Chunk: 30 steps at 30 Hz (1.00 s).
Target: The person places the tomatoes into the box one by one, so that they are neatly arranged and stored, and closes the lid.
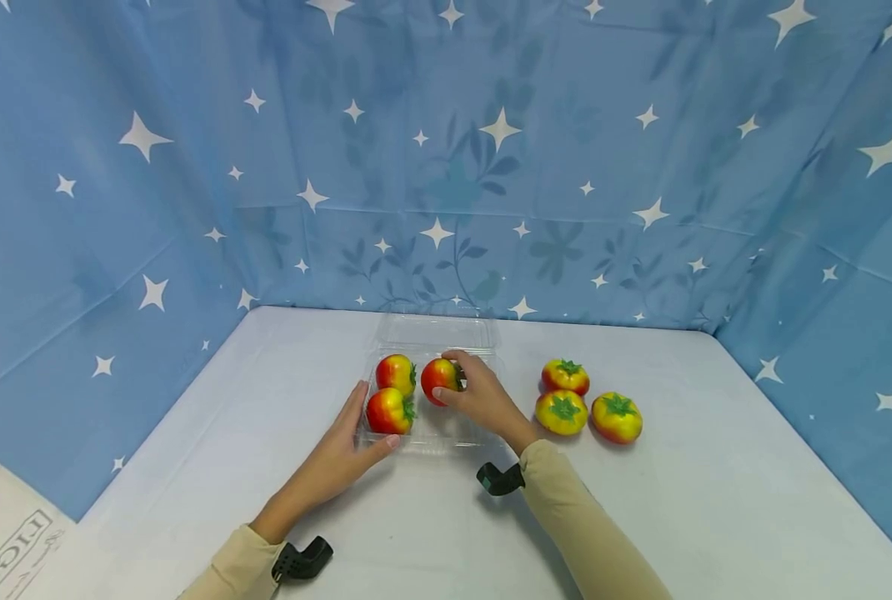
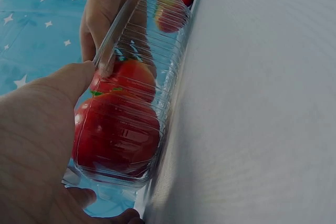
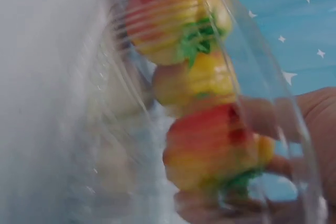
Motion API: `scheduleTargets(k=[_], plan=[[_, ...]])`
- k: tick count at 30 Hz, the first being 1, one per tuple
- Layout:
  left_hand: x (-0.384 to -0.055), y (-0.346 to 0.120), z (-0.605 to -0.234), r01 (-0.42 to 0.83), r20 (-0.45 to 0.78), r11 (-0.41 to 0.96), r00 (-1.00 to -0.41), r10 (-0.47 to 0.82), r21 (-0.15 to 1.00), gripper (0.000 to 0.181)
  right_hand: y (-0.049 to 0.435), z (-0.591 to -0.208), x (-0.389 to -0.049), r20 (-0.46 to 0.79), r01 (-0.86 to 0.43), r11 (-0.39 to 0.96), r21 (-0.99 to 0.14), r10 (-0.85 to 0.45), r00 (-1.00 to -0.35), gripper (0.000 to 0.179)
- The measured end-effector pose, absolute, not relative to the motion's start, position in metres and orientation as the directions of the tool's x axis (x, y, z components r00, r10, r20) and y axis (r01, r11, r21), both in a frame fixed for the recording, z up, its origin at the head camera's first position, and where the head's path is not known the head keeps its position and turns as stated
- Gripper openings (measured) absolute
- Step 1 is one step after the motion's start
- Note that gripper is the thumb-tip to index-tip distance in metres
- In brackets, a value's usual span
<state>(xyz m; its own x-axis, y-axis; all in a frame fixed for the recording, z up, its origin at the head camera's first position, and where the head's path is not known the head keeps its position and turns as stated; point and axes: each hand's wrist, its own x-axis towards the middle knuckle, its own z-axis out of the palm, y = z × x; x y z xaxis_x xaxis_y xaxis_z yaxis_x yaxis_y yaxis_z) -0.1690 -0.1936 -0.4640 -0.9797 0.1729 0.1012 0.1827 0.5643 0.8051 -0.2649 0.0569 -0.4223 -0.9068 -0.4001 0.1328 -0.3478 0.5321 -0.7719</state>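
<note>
A clear plastic clamshell box [image 1: 453, 435] lies with its lid [image 1: 437, 330] folded back behind it. Two red-and-yellow toy tomatoes with green calyxes, a rear one [image 1: 395, 374] and a front one [image 1: 388, 411], sit in its left part. My right hand [image 1: 483, 400] holds another toy tomato [image 1: 438, 380] between thumb and fingers, over the box beside those two. At the box's front left corner is my left hand [image 1: 344, 454], its fingers extended along the left side and its thumb along the front edge. The right wrist view is blurred, with the held tomato [image 3: 210, 145] behind the clear wall.
Three more toy tomatoes stand close together right of the box: a back one [image 1: 565, 377], a front one [image 1: 561, 412] and a right one [image 1: 617, 417]. A white table [image 1: 716, 500] bears everything. Behind and beside it hangs a blue star-patterned curtain [image 1: 596, 150].
</note>
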Motion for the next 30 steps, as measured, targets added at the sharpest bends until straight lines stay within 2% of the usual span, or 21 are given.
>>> scheduleTargets(k=[30], plan=[[-0.169, -0.193, -0.465, 0.212, 0.133, 0.562, -0.975, 0.179, 0.799, 0.108, 0.041, -0.425, -0.27, 0.113, -0.297, 0.592, -0.75, -0.328, -0.938, 0.059]])
